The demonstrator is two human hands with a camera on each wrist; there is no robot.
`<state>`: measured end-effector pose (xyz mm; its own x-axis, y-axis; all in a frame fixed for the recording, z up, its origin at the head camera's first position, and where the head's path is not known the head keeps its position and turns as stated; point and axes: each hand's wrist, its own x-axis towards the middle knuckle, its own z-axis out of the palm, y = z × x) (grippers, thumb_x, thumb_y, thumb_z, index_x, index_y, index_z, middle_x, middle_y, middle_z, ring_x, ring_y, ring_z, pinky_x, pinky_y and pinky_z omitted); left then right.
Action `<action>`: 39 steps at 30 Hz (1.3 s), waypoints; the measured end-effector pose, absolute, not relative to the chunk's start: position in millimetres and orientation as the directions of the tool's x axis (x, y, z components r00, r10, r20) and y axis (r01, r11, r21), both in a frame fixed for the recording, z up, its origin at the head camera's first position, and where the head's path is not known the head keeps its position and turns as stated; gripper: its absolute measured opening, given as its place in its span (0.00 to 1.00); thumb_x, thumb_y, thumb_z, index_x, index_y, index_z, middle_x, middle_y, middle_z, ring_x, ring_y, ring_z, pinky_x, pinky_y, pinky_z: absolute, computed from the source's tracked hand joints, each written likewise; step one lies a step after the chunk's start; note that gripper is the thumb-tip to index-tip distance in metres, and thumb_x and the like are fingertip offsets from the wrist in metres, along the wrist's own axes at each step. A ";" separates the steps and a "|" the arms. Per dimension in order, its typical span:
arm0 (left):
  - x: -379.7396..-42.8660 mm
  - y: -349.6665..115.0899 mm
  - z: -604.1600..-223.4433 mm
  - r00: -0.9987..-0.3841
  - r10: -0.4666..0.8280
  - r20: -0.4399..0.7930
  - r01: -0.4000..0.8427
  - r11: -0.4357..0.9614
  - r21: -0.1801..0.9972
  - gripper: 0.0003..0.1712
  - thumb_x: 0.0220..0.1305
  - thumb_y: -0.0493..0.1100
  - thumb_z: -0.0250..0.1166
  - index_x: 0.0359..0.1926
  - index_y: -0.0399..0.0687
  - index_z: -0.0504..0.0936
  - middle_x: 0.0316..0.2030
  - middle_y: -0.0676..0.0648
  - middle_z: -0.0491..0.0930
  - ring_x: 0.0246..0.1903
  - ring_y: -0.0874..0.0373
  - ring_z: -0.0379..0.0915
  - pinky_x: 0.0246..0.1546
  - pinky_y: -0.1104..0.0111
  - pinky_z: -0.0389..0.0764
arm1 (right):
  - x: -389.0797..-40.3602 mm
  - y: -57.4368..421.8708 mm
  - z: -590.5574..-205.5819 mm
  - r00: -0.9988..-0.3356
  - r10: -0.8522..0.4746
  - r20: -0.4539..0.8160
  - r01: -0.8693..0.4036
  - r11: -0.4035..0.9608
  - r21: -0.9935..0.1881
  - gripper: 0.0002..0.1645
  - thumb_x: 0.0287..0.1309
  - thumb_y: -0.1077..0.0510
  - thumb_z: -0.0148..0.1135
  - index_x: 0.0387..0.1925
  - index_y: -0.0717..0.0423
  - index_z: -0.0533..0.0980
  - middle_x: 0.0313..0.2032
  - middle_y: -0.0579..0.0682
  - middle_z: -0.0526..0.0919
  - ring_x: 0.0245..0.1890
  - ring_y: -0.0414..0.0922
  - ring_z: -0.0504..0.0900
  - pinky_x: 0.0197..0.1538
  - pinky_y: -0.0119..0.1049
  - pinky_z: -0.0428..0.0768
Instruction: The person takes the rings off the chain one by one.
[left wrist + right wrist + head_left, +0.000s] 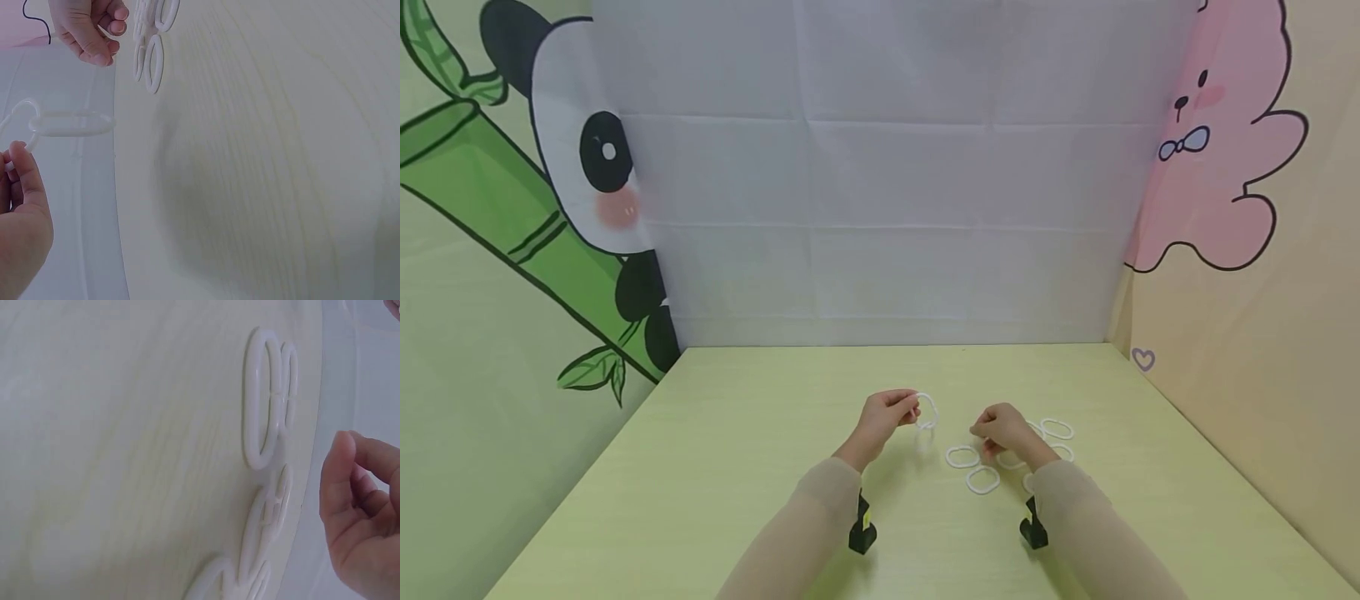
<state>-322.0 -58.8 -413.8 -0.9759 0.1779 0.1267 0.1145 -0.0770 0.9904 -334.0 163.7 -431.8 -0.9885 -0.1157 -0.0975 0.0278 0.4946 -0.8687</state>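
My left hand (882,422) pinches a white oval chain link (935,408) between thumb and fingertips, above the table. A second white link (75,132) is looped through it and dangles below; in the left wrist view it stretches out sideways. My right hand (1009,431) hovers over several loose white links, its fingers curled and its thumb tip against the index finger. Nothing shows between those fingertips in the right wrist view. Closest to it lie one link (962,466) and another (982,492), flat on the table; the hand and forearm partly cover others.
The pale wooden table (760,467) carries more white links to the right, one link (1057,437) furthest back. A white cloth (887,175) hangs behind the table, with cartoon-printed walls at both sides. A black wrist mount (862,529) sits under the left sleeve, another (1034,531) under the right.
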 end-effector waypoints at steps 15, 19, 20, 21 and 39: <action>-324.6 -56.9 -416.8 -0.974 0.172 0.144 0.134 -0.068 0.989 0.17 0.65 0.36 0.57 0.48 0.22 0.74 0.36 0.33 0.78 0.29 0.63 0.74 0.39 0.69 0.79 | -328.7 144.5 -413.9 -0.973 -0.227 -0.046 -0.036 0.346 -0.938 0.06 0.57 0.64 0.61 0.32 0.66 0.74 0.29 0.61 0.77 0.17 0.41 0.76 0.24 0.33 0.80; -325.1 -57.1 -418.9 -0.977 0.162 0.137 0.127 -0.072 0.989 0.15 0.65 0.35 0.57 0.47 0.25 0.76 0.36 0.33 0.77 0.29 0.62 0.74 0.39 0.69 0.79 | -326.5 140.4 -412.1 -0.955 -0.296 -0.037 -0.059 0.309 -0.949 0.07 0.57 0.64 0.60 0.33 0.67 0.74 0.26 0.60 0.77 0.18 0.41 0.76 0.25 0.34 0.80; -325.3 -57.0 -419.3 -0.979 0.159 0.132 0.121 -0.074 0.990 0.15 0.65 0.36 0.57 0.47 0.25 0.76 0.37 0.33 0.77 0.29 0.62 0.74 0.39 0.69 0.78 | -326.0 139.5 -411.8 -0.949 -0.315 -0.033 -0.066 0.300 -0.952 0.08 0.57 0.63 0.60 0.33 0.67 0.73 0.26 0.60 0.76 0.18 0.41 0.76 0.26 0.34 0.80; -325.4 -57.1 -419.8 -0.979 0.156 0.132 0.122 -0.070 0.990 0.16 0.65 0.36 0.57 0.47 0.25 0.76 0.37 0.32 0.77 0.29 0.62 0.74 0.39 0.69 0.78 | -325.6 138.8 -411.5 -0.943 -0.333 -0.029 -0.074 0.293 -0.953 0.08 0.57 0.63 0.60 0.34 0.67 0.73 0.25 0.60 0.76 0.18 0.41 0.76 0.26 0.34 0.80; -324.4 -56.2 -421.0 -0.978 0.146 0.146 0.133 -0.098 0.986 0.16 0.65 0.37 0.58 0.47 0.25 0.75 0.34 0.38 0.78 0.29 0.62 0.74 0.39 0.69 0.78 | -319.8 125.5 -405.3 -0.918 -0.396 0.014 -0.107 0.215 -0.971 0.10 0.61 0.62 0.57 0.37 0.68 0.71 0.24 0.52 0.75 0.21 0.42 0.75 0.28 0.36 0.81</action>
